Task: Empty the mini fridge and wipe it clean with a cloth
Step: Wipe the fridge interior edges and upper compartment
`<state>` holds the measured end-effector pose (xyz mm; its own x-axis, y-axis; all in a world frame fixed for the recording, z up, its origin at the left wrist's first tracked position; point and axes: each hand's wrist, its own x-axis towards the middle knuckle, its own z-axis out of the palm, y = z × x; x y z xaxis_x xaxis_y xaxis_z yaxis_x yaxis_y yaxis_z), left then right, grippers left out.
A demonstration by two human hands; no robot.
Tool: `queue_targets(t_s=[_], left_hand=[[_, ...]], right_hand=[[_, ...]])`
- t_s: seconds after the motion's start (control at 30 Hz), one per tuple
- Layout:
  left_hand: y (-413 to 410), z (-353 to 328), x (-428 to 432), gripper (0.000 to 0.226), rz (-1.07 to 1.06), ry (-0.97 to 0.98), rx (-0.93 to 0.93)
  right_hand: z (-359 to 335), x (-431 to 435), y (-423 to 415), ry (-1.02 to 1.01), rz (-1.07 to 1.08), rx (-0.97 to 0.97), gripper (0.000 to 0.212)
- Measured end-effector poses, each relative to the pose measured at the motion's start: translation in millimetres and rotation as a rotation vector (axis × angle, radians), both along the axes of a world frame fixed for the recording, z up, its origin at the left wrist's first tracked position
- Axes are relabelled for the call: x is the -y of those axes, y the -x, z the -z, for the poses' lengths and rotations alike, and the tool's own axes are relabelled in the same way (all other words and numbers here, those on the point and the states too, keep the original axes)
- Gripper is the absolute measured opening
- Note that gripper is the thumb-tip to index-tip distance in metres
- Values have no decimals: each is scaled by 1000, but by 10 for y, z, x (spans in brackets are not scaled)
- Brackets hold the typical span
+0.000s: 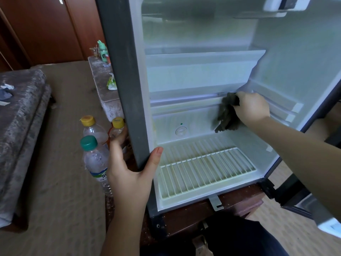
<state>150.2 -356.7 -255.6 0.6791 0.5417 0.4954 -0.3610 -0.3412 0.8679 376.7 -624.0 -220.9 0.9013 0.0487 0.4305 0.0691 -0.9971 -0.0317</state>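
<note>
Three bottles (pixel 95 157) stand outside the mini fridge (pixel 120 71), lower left of frame, just beside its outer wall. Nothing is stored inside in view, only a white wire rack (pixel 206 172) on the cabinet floor. Emptying is judged done and wiping is the step in hand. The right hand (pixel 251 108), right of centre, clutches a dark cloth (pixel 226 115) in curled fingers, at the right end of the shelf ledge (pixel 184 99) near the side wall. The left hand (pixel 129 163) grips the cabinet's front left edge, thumb inside, fingers wrapped round the outside; a sound brace against the push of wiping. To do it well: flatten the bunched cloth, draw it along the ledge groove toward frame left, and work from top down. Lift the rack out before doing the floor. The yellowish tinge low on the back wall probably wants firmer rubbing.
</note>
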Motion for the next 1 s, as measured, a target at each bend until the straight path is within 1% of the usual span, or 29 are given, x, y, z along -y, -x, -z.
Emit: queue_targets(t_s=[0.07, 0.1, 0.23, 0.3, 0.33, 0.4, 0.47, 0.53, 0.6, 0.67, 0.73, 0.8, 0.87, 0.93, 1.0], left_hand=[[1, -8, 11, 58, -5, 1, -1], [0, -12, 18, 58, -9, 0, -6], [3, -8, 30, 59, -20, 11, -13], [-3, 1, 32, 58, -22, 13, -7], [-6, 5, 32, 58, -20, 16, -2], [-12, 9, 34, 58, -16, 18, 7], [-19, 15, 34, 59, -6, 14, 18], [-28, 16, 30, 59, 1, 4, 31], [-36, 21, 23, 58, -4, -10, 35], [-34, 19, 23, 56, -10, -18, 27], [-25, 13, 25, 55, -9, -23, 23], [-10, 10, 23, 56, -8, -23, 20], [-6, 4, 11, 59, -11, -24, 12], [-5, 9, 0, 61, -13, -20, 0], [-4, 11, -6, 61, -19, -20, -5]], right_hand=[[15, 23, 68, 45, 26, -85, 22], [22, 27, 104, 22, 26, -91, 22], [-53, -30, 219, -236, -19, 57, 34], [-133, -61, 211, -270, -42, 112, 29], [-161, -71, 187, -267, -49, 131, 26], [-157, -97, 99, -240, -41, 131, 27], [-60, -157, 18, -136, -11, 52, 31], [95, -216, -36, -50, -29, 3, 40], [172, -226, -60, -50, -54, 13, 48], [164, -169, -83, -74, -64, 22, 50], [121, -111, -102, -47, -71, 15, 48], [93, -86, -89, -17, -78, 38, 40], [77, -54, -55, -33, -40, 67, 31], [79, -6, 4, -49, 5, 19, 27], [103, 31, 78, 1, 1, -25, 24]])
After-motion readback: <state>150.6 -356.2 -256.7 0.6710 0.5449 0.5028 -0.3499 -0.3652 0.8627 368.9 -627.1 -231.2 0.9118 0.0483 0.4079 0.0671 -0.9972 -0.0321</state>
